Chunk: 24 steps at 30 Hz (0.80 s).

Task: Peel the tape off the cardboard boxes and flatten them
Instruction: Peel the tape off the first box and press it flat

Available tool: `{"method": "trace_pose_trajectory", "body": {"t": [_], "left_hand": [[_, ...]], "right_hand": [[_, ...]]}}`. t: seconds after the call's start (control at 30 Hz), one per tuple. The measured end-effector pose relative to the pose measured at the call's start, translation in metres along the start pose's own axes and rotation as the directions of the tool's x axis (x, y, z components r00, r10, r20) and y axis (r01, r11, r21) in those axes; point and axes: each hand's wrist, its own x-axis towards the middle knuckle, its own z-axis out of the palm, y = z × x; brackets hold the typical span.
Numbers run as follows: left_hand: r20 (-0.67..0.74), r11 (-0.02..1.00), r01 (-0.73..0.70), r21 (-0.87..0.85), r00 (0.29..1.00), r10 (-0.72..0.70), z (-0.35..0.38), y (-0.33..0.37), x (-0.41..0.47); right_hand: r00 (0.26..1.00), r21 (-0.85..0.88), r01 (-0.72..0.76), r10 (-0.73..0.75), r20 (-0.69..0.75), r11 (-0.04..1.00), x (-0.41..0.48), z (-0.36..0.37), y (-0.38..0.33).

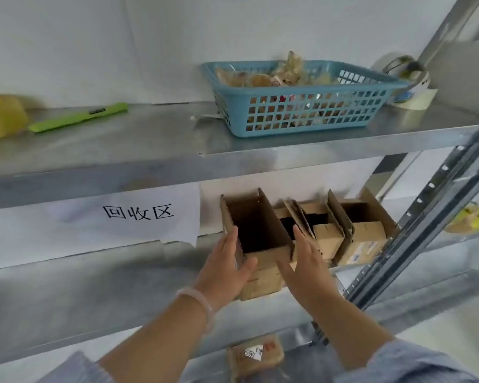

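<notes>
White wall [67, 51] behind, metal rack [415, 239] in front. Noted open box [260, 280] standing on middle shelf [94, 286], right of centre, flaps up, dark inside. Noted more boxes [365, 241] just right of it, also open. Kept both hands at box sides: left hand [224, 272] flat along left side, fingers straight, thumb across front face; right hand [307, 264] at right side, fingers straight and relaxed, curled round nothing. Could not tell whether right palm touched cardboard. Saw pale bracelet [199, 302] on left wrist. Saw paper sign [138, 214] with three black characters hanging under top shelf [150, 139]. Logged on top shelf: blue basket [302, 117] with small packets, green cutter [78, 117] well left of it, tape roll [409, 87] just right.
</notes>
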Motion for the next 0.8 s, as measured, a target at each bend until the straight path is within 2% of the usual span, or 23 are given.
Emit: {"method": "trace_pose_trajectory", "body": {"t": [0.1,0.17,0.23,0.3,0.37,0.47,0.63,0.7,0.8], "left_hand": [[-0.024,0.990,0.075,-0.120,0.997,-0.078,-0.002,0.008,0.003],[-0.082,0.976,0.135,-0.170,0.985,-0.151,-0.009,0.009,0.004],[-0.153,0.970,0.188,-0.152,0.966,-0.211,-0.019,0.007,0.003],[-0.176,0.961,0.249,-0.119,0.947,-0.267,-0.031,-0.002,0.003],[-0.139,0.943,0.319,-0.095,0.934,-0.330,-0.043,-0.013,0.003],[-0.132,0.922,0.353,-0.158,0.918,-0.374,-0.056,-0.026,-0.001],[-0.060,0.891,0.407,-0.199,0.903,-0.426,-0.064,-0.034,-0.011],[-0.062,0.876,0.422,-0.232,0.893,-0.446,-0.067,-0.041,-0.017],[-0.042,0.868,0.387,-0.311,0.907,-0.419,-0.070,-0.047,-0.035]], "right_hand": [[0.995,0.013,0.091,-0.091,0.033,0.996,0.005,0.003,-0.001],[0.989,0.102,0.128,-0.134,0.058,0.987,0.005,0.007,-0.006],[0.981,0.193,0.156,-0.175,0.081,0.969,0.002,0.009,-0.013],[0.965,0.173,0.238,-0.253,0.070,0.956,0.003,0.012,-0.022],[0.937,0.137,0.329,-0.341,0.074,0.934,0.003,0.016,-0.033],[0.916,0.240,0.295,-0.345,0.203,0.925,-0.001,0.019,-0.054],[0.891,0.272,0.300,-0.370,0.262,0.914,0.004,0.033,-0.063],[0.914,0.309,0.238,-0.320,0.250,0.921,0.006,0.038,-0.059],[0.956,0.272,0.084,-0.155,0.249,0.959,0.006,0.047,-0.048]]}}
